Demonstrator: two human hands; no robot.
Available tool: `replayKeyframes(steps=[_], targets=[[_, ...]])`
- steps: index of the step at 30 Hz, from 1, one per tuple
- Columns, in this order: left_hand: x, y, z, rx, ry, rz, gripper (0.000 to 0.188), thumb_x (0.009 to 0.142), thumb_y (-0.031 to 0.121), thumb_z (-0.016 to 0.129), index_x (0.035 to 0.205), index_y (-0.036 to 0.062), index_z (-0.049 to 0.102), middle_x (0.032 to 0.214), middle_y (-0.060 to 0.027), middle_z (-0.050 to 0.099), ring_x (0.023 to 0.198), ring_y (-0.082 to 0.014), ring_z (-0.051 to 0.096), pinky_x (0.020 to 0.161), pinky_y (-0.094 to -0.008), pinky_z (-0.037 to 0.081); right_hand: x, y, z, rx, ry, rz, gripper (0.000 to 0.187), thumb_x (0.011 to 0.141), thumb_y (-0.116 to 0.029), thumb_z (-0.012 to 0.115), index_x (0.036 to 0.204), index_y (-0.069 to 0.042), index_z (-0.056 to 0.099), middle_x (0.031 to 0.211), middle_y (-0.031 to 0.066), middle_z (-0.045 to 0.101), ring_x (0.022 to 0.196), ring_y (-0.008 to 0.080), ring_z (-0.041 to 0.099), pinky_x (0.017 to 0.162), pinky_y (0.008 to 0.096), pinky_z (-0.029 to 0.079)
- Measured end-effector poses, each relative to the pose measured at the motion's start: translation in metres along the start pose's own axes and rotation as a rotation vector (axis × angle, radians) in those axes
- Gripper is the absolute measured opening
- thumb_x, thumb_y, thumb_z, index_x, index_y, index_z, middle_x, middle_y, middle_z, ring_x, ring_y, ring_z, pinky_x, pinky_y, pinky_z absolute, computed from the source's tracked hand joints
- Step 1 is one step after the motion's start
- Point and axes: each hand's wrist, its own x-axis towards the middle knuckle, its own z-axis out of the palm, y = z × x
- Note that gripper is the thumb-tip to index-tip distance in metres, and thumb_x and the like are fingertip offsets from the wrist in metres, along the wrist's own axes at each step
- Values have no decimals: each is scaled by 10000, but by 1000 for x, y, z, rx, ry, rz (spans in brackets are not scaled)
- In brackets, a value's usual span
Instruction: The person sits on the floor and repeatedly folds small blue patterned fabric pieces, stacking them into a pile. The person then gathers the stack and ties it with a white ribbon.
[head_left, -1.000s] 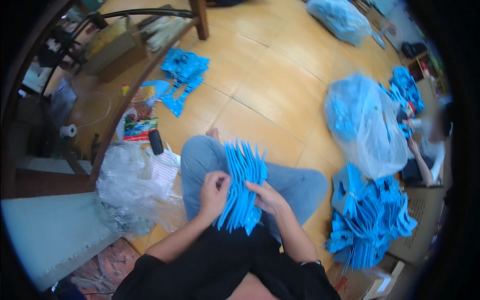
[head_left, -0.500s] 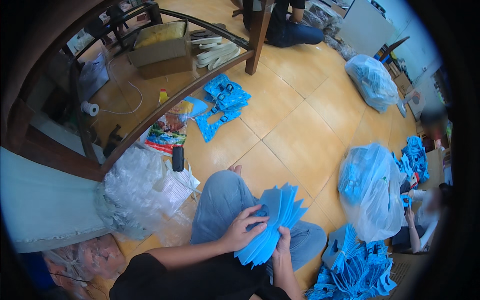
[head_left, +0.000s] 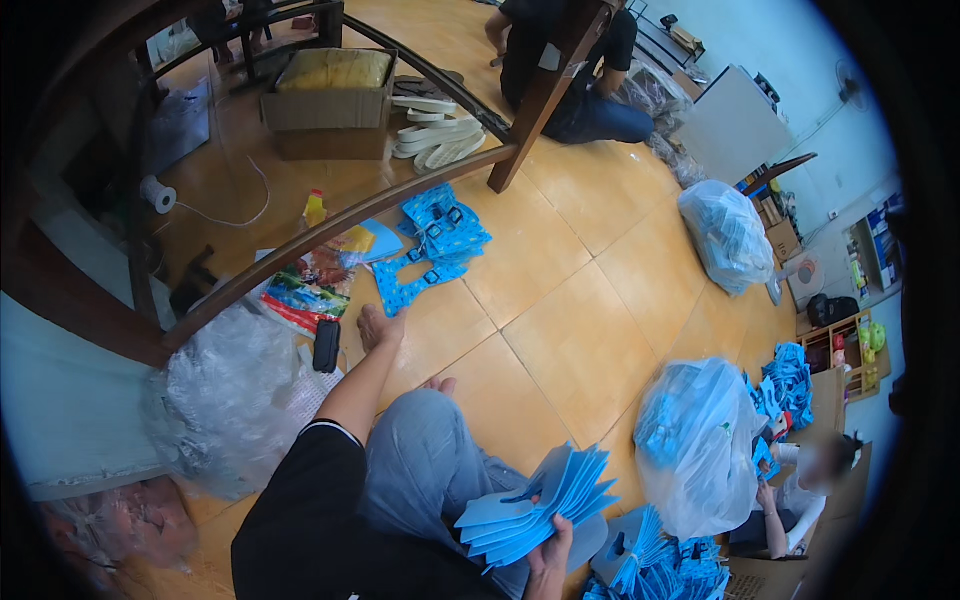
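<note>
A fanned stack of light-blue sheets (head_left: 530,515) with a cut-out opening rests over my lap. My right hand (head_left: 550,552) is closed round its near right edge, thumb on top. My left arm stretches forward across the floor. My left hand (head_left: 382,326) is at the near corner of a patterned blue piece with black buckles (head_left: 420,285), part of a small overlapping pile. The fingers are small and partly hidden there, so I cannot tell whether they grip the corner.
A wooden frame (head_left: 350,215) crosses the left side. Crumpled clear plastic (head_left: 225,390) and a black case (head_left: 326,346) lie beside my left arm. To the right are a filled plastic bag (head_left: 695,440), a blue pile (head_left: 665,565) and a seated person (head_left: 800,490).
My left hand has left the sheet stack and reached forward to the patterned blue pieces. My right hand keeps hold of the stack, now lower in view. The view has shifted too.
</note>
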Motion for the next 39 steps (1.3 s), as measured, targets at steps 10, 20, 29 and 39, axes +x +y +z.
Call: replayKeyframes(steps=[10,20,29,39], targets=[[12,-33,3,-442,-198,205,338,805,228,729,1035,25,587,870,-88,635,766,-213,626,713,-325,496,-3,6,-2,-63,45,16,504,786,-225,674,1206,24,550,1072,179,660,969,303,651,885,451,544],[-108,43,-187,-1075,-364,577,146,961,129,597,1032,12,545,863,-25,606,764,-53,544,687,-212,454,-9,-40,14,-231,-35,-224,577,746,-124,684,1255,55,480,1085,178,633,1016,274,623,900,398,510],[-214,99,-248,-1271,-836,502,192,944,117,620,1090,6,563,918,-38,645,790,-56,604,689,-205,502,-48,-58,41,-205,-144,-273,636,738,-147,705,1287,56,456,1097,187,641,1006,301,637,909,433,528],[-299,47,-203,-1031,-1642,-156,298,980,232,560,1190,20,555,1055,-88,653,950,-150,645,815,-303,536,-32,-21,19,32,-178,-30,509,813,-194,682,1231,53,529,1124,176,656,1010,277,651,924,414,529]])
